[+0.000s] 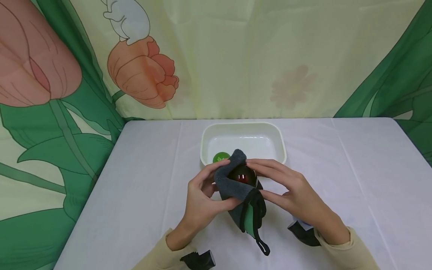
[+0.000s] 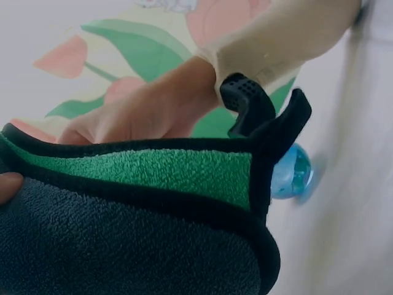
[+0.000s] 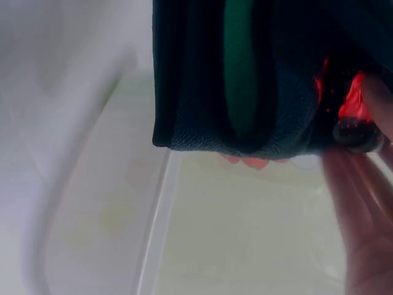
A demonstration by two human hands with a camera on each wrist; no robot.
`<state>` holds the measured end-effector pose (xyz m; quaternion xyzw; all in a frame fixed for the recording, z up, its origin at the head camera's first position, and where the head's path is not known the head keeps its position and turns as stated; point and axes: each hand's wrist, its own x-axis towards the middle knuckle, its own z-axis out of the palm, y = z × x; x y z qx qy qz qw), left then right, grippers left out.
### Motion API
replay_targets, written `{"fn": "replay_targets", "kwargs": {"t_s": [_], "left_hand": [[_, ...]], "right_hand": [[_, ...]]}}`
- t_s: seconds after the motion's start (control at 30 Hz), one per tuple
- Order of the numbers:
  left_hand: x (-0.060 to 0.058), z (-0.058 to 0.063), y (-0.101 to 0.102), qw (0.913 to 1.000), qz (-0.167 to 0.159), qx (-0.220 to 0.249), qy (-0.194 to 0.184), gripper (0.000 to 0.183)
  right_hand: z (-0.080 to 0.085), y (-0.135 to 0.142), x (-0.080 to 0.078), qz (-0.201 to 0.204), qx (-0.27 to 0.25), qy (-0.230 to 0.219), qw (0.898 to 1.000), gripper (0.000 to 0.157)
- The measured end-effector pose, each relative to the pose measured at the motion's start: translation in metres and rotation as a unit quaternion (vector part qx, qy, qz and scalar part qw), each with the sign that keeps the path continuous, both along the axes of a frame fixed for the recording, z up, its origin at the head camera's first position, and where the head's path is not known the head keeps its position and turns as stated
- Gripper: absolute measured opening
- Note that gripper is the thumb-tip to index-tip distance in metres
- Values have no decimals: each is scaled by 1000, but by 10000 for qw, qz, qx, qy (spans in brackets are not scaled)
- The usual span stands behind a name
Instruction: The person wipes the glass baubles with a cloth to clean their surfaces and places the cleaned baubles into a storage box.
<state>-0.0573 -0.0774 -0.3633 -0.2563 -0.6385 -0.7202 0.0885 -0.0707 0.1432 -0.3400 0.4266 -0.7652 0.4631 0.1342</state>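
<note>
Both hands are at a dark blue-grey cloth with green lining, black edging and a hanging loop. It is folded around a dark, shiny red ball. My left hand grips the cloth from the left, thumb in front and fingers behind. From the right, my right hand holds the ball with fingertips above and thumb below, partly against the cloth. The right wrist view shows the glowing red ball with fingers on it. In the left wrist view the cloth covers much of the foreground.
Behind the hands stands a white tray with a green ball at its near left. A clear blue ball sits on the white-covered table by the right wrist. A printed curtain hangs beyond.
</note>
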Motion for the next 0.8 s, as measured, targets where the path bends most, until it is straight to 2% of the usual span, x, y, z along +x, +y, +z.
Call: {"fn": "replay_targets", "kwargs": {"t_s": [0.17, 0.23, 0.33, 0.57, 0.8], "left_hand": [[1, 1, 0, 10000, 24, -20, 14, 66], [1, 1, 0, 10000, 32, -16, 2, 66], [2, 0, 0, 9999, 44, -2, -111, 65], [2, -5, 2, 9996, 80, -41, -251, 65], [1, -4, 4, 9995, 87, -64, -281, 66]], "right_hand": [[6, -5, 0, 255, -205, 852, 9958, 39], [7, -6, 0, 357, -276, 987, 9941, 37], [7, -7, 2, 268, -253, 898, 9953, 39], [-1, -2, 2, -59, -101, 173, 9998, 49], [6, 2, 2, -68, 231, 421, 9988, 45]]}}
